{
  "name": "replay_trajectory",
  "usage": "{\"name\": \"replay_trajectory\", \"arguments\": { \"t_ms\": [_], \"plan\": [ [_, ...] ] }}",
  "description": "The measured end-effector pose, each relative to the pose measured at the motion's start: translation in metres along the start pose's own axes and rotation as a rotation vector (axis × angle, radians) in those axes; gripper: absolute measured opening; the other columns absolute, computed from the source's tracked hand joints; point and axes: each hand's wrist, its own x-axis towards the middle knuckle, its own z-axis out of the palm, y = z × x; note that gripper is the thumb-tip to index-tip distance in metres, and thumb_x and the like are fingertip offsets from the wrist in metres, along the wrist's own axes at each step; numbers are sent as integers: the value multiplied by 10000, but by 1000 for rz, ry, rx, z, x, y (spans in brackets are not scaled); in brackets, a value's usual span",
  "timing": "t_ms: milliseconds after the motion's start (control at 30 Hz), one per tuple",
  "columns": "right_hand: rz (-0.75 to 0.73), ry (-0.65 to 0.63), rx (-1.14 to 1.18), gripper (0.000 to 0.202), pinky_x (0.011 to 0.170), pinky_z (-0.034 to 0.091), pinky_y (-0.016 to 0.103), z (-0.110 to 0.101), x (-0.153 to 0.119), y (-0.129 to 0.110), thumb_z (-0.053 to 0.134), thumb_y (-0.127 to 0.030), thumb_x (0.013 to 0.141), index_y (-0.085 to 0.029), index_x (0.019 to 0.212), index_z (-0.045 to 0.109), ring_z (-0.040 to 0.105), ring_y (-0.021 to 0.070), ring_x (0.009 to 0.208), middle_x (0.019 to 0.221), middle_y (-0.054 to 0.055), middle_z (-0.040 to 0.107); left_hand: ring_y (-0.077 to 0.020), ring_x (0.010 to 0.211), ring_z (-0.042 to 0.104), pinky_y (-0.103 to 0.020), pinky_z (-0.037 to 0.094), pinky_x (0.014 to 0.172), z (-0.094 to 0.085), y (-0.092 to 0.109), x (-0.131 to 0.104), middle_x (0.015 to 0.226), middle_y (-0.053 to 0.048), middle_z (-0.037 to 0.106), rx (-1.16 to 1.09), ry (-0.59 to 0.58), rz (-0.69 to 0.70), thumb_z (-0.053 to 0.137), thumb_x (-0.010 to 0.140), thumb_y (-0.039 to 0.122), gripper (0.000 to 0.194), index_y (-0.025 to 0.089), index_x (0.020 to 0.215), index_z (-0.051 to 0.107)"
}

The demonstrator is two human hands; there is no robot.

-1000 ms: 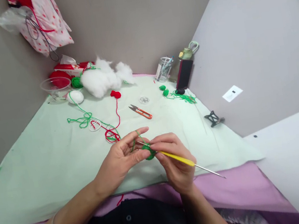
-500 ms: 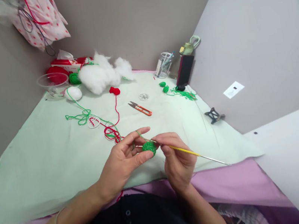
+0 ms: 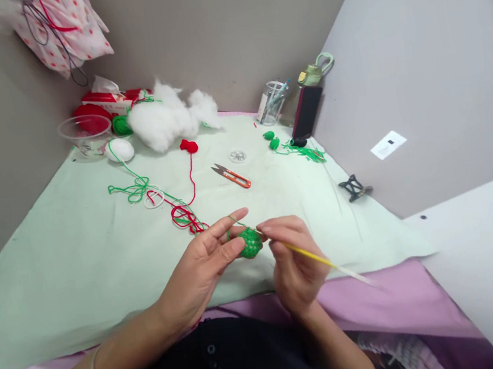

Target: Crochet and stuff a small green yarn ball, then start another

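My left hand (image 3: pixel 203 263) pinches a small round green crochet piece (image 3: pixel 251 242) between thumb and fingers, its index finger stretched out with green yarn running over it. In my right hand (image 3: pixel 296 257) is a crochet hook with a yellow handle (image 3: pixel 310 253), held like a pen, its tip at the piece's upper right edge. The hook's far end is blurred. Beyond my hands lie tangled red yarn (image 3: pixel 183 216), green yarn (image 3: pixel 135 189) and orange-handled thread snips (image 3: pixel 232 176).
White stuffing (image 3: pixel 161 120), a clear plastic bowl (image 3: pixel 87 138) and a red tissue box (image 3: pixel 105 101) stand at the back left. A pen cup (image 3: pixel 272 104), phone (image 3: pixel 307 112) and bottle (image 3: pixel 311 75) are at the back right. A black stand (image 3: pixel 355 188) sits near the right edge.
The green piece has turned and shows more of its surface, and my left thumb has shifted up and left on it. My right hand and the hook have moved slightly right, the hook's rear end lower.
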Motion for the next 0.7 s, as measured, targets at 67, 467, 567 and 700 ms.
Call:
{"name": "replay_trajectory", "arguments": {
  "t_ms": [67,467,567,700],
  "plan": [
    [151,-13,157,210,659,588,344,-5,5,1,576,-199,989,-278,1060,757,681,180,793,929,52,724,-147,1064,629,-273,438,1010,-3,4,0,1051,-10,711,-9,-8,-19,776,881,328,458,277,1328,691],
    [474,-121,470,177,534,511,270,-18,16,2,612,-347,978,-232,924,735,613,136,617,773,21,687,-176,1003,630,-309,454,958,-14,9,2,1055,-31,680,172,-156,-29,794,850,316,457,286,1300,722],
    [268,-172,246,167,691,556,339,-18,10,-1,610,-295,988,-262,1029,769,681,190,847,943,56,755,-168,999,623,-311,462,957,-13,8,3,1014,-11,647,226,-101,8,862,773,250,553,300,1303,713],
    [155,-212,133,203,767,572,400,-15,6,-3,578,-268,1006,-289,1088,763,707,225,949,995,59,793,-170,974,608,-328,488,935,-13,7,5,1070,-26,619,292,-59,43,896,715,235,513,269,1207,752]
  ]
}}
